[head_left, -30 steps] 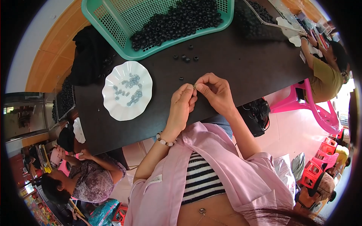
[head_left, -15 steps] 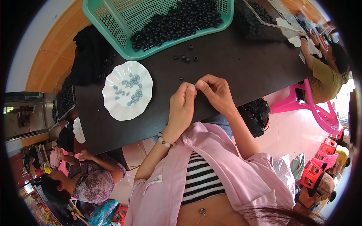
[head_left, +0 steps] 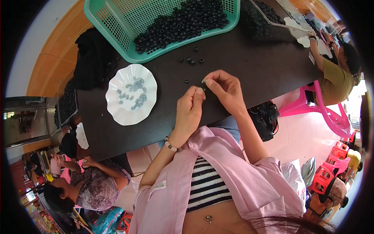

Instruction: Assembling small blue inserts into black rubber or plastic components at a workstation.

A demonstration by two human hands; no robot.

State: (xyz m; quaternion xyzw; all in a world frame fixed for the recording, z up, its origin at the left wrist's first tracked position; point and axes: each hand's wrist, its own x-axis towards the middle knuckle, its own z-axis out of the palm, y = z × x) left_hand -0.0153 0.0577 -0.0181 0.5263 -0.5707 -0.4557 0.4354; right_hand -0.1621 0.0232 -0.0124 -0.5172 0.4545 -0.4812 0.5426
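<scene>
My left hand (head_left: 188, 108) is closed in a pinch over the dark table, thumb against forefinger. A small dark piece (head_left: 204, 89) shows at its fingertips; most of it is hidden. Just beyond and to the right, my right hand (head_left: 227, 92) pinches a tiny pale piece (head_left: 203, 81). The two hands' fingertips are slightly apart. Left of them stands a white scalloped plate (head_left: 117, 111) bearing small clear pieces (head_left: 139, 97). Several loose round black pieces with holes (head_left: 193, 62) lie beyond my hands, and a single black piece (head_left: 186, 81) sits close to my fingertips.
At the table's (head_left: 163, 128) far side a green basket (head_left: 134, 57) holds many black pieces. Dark cloth (head_left: 91, 58) lies left of it; a clear bin (head_left: 269, 17) stands far right. Co-workers sit at left (head_left: 93, 187) and right (head_left: 337, 78). A pink chair (head_left: 298, 103) is at right.
My right hand has drawn back a little from my left, opening a small gap between the fingertips. The left hand stays nearly in place, still pinching.
</scene>
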